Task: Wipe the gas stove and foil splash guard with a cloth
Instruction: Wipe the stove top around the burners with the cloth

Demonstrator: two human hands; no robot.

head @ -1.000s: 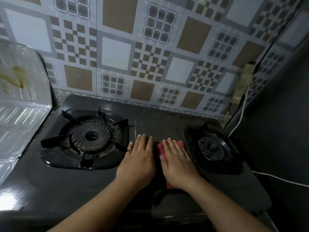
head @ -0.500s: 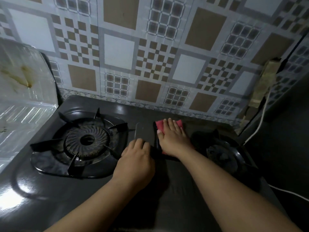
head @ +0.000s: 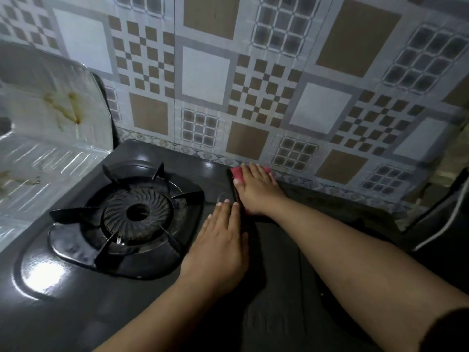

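Observation:
The black gas stove (head: 76, 295) fills the lower view, its left burner (head: 137, 214) under a black pan support. My right hand (head: 256, 191) lies flat on a pink cloth (head: 237, 172), pressing it on the stove top at the far edge, close to the tiled wall. Only the cloth's far corners show past my fingers. My left hand (head: 220, 242) rests palm down on the stove beside the burner, fingers together, holding nothing. The foil splash guard (head: 50, 128) stands at the left, with brown stains on its upper panel.
The patterned tile wall (head: 253, 85) runs right behind the stove. A white cable (head: 444, 224) hangs at the right edge by a dark surface. My right forearm covers the stove's right half, so the right burner is hidden.
My right hand has pushed the pink cloth away from me, from the stove's middle to its far edge by the wall. The left hand stayed beside the burner. The view shifted left.

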